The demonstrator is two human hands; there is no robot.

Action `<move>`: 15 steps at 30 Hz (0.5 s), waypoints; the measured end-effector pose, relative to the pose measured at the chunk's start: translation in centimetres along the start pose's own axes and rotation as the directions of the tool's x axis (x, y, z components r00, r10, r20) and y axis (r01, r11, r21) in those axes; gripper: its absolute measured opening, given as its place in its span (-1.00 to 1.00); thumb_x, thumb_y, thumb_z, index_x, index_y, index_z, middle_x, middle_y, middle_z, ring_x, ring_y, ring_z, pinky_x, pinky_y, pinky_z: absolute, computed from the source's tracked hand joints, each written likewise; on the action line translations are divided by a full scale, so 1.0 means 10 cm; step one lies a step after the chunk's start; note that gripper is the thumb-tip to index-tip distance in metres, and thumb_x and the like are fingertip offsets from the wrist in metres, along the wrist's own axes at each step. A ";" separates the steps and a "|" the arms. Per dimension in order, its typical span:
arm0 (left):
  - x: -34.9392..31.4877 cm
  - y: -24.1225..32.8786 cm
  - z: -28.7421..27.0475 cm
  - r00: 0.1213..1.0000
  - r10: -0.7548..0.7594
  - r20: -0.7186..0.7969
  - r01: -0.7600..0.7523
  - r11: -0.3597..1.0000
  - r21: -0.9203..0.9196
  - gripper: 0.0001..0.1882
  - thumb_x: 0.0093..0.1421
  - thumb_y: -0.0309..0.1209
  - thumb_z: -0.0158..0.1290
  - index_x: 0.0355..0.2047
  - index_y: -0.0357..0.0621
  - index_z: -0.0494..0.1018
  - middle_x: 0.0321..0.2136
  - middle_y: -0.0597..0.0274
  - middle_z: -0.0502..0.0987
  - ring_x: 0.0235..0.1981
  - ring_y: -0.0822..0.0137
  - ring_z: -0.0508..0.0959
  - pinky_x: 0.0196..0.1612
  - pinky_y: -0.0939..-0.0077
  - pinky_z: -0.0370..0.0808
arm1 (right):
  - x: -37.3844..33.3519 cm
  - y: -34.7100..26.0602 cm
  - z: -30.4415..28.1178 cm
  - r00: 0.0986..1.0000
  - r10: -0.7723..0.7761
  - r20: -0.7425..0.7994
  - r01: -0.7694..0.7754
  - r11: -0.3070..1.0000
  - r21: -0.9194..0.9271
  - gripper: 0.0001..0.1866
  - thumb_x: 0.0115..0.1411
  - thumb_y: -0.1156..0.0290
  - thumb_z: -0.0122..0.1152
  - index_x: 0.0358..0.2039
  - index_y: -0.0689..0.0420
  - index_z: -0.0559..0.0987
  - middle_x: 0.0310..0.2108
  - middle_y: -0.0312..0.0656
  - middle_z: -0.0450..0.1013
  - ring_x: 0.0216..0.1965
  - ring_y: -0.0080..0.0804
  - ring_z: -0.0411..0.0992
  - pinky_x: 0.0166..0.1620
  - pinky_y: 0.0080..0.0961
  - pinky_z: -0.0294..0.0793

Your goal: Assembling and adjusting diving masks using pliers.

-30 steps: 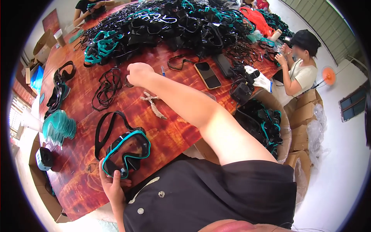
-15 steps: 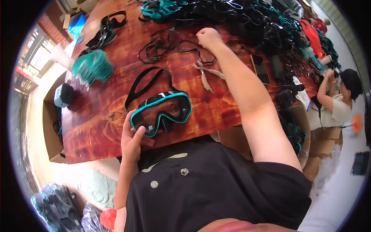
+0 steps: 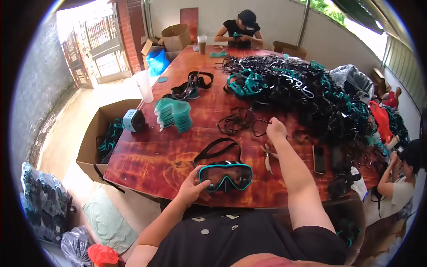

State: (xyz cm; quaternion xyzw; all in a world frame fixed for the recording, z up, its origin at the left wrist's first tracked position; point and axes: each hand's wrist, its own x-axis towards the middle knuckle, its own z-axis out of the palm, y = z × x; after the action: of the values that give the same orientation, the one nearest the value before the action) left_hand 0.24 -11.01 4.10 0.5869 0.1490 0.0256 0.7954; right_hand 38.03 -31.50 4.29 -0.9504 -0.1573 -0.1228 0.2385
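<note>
Here the left hand [image 3: 192,186] grips the mask [image 3: 238,175] from its left; beyond, the right hand [image 3: 276,129] pinches black cord [image 3: 254,129].

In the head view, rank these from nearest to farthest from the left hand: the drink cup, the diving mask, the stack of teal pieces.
1. Diving mask: held at its left edge by the left hand.
2. Stack of teal pieces: farther up the table, to the left.
3. Drink cup: near the table's far end.
</note>
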 end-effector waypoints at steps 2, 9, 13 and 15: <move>-0.04 0.03 -0.01 0.999 -0.044 0.005 0.044 0.999 0.022 -0.25 0.30 -0.42 0.13 0.40 0.16 0.02 -0.24 0.09 0.58 -0.49 0.19 0.66 -0.51 0.32 0.65 | 0.02 0.07 0.00 0.971 -0.145 -0.189 0.170 0.978 0.120 -0.74 0.22 0.26 0.11 -0.23 0.18 0.57 -0.32 -0.01 0.61 -0.29 -0.01 0.60 -0.22 -0.12 0.58; -0.07 0.09 0.01 0.992 -0.121 0.023 0.119 0.991 0.063 -0.23 0.32 -0.39 0.12 0.42 0.22 -0.04 -0.24 0.06 0.58 -0.45 0.15 0.67 -0.50 0.29 0.65 | -0.37 0.06 -0.65 0.994 0.102 -0.040 -0.031 0.618 0.785 -0.85 0.20 0.50 0.16 -0.20 0.18 0.54 -0.50 -0.24 0.52 -0.58 -0.53 0.48 -0.51 -0.59 0.47; -0.01 0.14 -0.07 0.986 -0.143 0.083 0.137 0.988 0.076 -0.26 0.31 -0.42 0.12 0.41 0.21 0.02 -0.28 0.12 0.59 -0.45 0.19 0.68 -0.46 0.34 0.64 | -0.73 -0.03 -0.87 0.997 -0.078 -0.006 0.065 0.788 0.612 -0.75 0.22 0.54 0.18 -0.09 0.20 0.43 -0.39 -0.23 0.55 -0.52 -0.52 0.52 -0.46 -0.59 0.48; -0.01 0.11 -0.11 0.988 -0.022 0.155 0.018 0.999 0.028 -0.30 0.27 -0.45 0.16 0.36 0.14 0.13 -0.23 0.19 0.58 -0.46 0.32 0.66 -0.49 0.42 0.62 | -0.93 -0.09 -0.97 0.960 -0.256 -0.113 0.277 0.815 0.508 -0.72 0.25 0.54 0.18 -0.05 0.21 0.38 -0.32 -0.19 0.57 -0.40 -0.53 0.56 -0.36 -0.61 0.51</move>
State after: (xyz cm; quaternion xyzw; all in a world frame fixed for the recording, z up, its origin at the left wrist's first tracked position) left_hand -0.01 -9.69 4.87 0.5963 0.0926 -0.0303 0.7968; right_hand 27.55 -37.77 10.13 -0.8166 -0.3111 -0.1264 0.4695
